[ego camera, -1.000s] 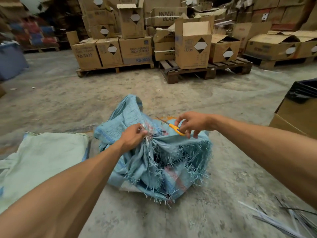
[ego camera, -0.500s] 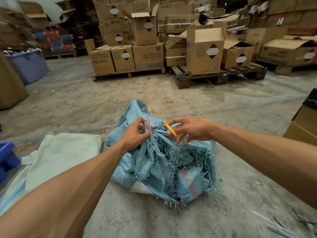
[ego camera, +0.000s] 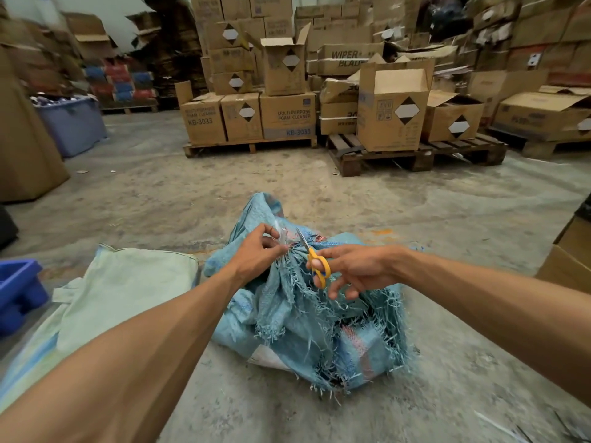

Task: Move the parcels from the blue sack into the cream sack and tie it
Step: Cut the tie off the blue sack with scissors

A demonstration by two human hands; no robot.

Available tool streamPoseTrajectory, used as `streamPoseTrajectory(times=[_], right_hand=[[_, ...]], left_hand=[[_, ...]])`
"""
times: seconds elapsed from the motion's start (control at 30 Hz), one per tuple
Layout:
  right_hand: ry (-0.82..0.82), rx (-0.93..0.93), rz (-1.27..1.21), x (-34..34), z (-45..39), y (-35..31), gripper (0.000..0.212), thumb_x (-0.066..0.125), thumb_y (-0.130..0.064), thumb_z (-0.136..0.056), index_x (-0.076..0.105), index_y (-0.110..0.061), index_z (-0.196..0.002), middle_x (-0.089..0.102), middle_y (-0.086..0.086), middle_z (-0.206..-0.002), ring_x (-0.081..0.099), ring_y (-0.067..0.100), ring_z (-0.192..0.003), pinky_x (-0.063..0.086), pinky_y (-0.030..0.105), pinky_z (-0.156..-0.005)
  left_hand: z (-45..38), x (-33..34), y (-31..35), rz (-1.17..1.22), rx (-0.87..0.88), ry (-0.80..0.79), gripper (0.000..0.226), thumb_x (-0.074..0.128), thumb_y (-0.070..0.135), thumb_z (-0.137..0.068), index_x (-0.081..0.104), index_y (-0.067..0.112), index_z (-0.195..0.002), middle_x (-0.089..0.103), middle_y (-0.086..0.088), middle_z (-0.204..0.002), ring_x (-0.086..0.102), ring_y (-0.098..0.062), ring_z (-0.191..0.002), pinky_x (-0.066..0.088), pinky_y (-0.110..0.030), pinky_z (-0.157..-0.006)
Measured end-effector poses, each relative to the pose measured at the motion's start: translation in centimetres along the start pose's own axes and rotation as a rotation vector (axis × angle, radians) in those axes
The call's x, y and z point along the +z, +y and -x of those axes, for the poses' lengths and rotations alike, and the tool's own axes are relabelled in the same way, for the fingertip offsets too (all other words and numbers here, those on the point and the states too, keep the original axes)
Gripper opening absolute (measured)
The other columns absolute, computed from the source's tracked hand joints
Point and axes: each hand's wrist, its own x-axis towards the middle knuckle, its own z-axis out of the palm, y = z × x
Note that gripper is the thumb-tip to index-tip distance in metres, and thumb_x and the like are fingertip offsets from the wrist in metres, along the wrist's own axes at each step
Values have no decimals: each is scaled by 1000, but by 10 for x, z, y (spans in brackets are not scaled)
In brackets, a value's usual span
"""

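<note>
Cream sack [ego camera: 105, 292]: lay flat and limp on the floor, left of the blue sack.
Left hand [ego camera: 256, 254]: pinched the tie at the gathered neck.
Blue sack [ego camera: 313, 330]: soft, frayed, probably tear-prone; best held at the neck.
Right hand [ego camera: 348, 270]: gripped orange scissors [ego camera: 315, 260], blades at the tie.

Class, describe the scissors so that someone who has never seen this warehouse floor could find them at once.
Start at the frayed blue sack bunched on the concrete floor in front of the pallets of cardboard boxes. At its gathered neck, the right hand holds the scissors: the only orange-handled thing there, blades pointing up beside the left hand.
</note>
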Motion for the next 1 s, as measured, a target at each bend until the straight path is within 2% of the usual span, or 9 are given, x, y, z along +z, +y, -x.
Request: streamPoseTrajectory(times=[0.13, 0.27, 0.37, 0.57, 0.67, 0.8, 0.87, 0.93, 1.0], right_hand=[[-11, 20, -14, 5, -2, 2, 27, 60, -31, -97, 50, -22, -120, 62, 4, -95, 60, 19, -67, 42, 22, -43], [11, -6, -1, 11, -2, 1, 45, 65, -36, -89, 51, -16, -128, 63, 3, -92, 57, 16, -66, 42, 21, -45], [60, -98, 12, 13, -4, -1, 35, 63, -34, -94, 54, -14, -122, 64, 2, -87, 53, 14, -63, 39, 20, -44], [155, -199, -40, 6, -5, -5, 23, 67, -32, -92, 59, -17, -109, 64, 5, -86, 52, 14, -61, 40, 20, -45], [167, -198, -16, 5, -6, -1, 28, 67, -34, -91, 59, -16, -110, 64, 4, -84, 52, 14, -60, 40, 20, -45], [174, -187, -17, 2, -5, 4, 42, 71, -39, -84, 57, -14, -114, 65, 4, -83, 52, 15, -60, 37, 22, -47], [159, -181, -22, -1, -4, 6, 37, 70, -36, -86, 58, -13, -113, 64, 5, -84, 51, 15, -60, 37, 22, -47], [132, -179, -14, -3, -3, 7, 33, 69, -32, -88, 58, -14, -113, 63, 6, -84, 52, 15, -60, 36, 23, -48], [98, -181, -16, -4, -3, 7, 33, 69, -31, -89, 58, -14, -115, 63, 6, -84, 53, 15, -61, 35, 24, -48]], left_hand=[[-3, 6, -5, -207, 131, 127, 16, 70, 23, -89, 58, 13, -90, 70, -5, -82, 67, -20, -79, 51, -33, -71], [-4, 9, -7, -134, 112, 148, 18, 75, 23, -84, 63, 11, -81, 64, -4, -77, 66, -18, -68, 47, -27, -63], [-4, 9, -7, -7, 79, 184, 17, 78, 23, -82, 66, 14, -76, 51, 1, -61, 47, -12, -56, 39, -24, -55], [-8, 16, -4, -60, 98, 212, 16, 74, 22, -86, 63, 17, -77, 63, 0, -63, 49, -5, -52, 37, -16, -52], [-12, 19, -5, -51, 84, 231, 17, 72, 26, -87, 61, 18, -78, 71, -5, -71, 55, -9, -57, 44, -23, -57], [-17, 22, -3, 25, 32, 186, 18, 62, 30, -94, 55, 14, -88, 73, -8, -79, 58, -20, -65, 44, -31, -64], [-19, 23, 0, 60, 2, 215, 19, 59, 27, -96, 54, 9, -92, 73, -7, -78, 59, -21, -66, 48, -35, -64], [-21, 21, 4, 148, -18, 239, 23, 62, 30, -95, 56, 8, -90, 72, -7, -72, 62, -20, -62, 52, -38, -66], [-22, 18, 4, 182, -42, 203, 26, 65, 33, -93, 59, 8, -89, 69, -6, -68, 59, -12, -57, 50, -34, -63]])
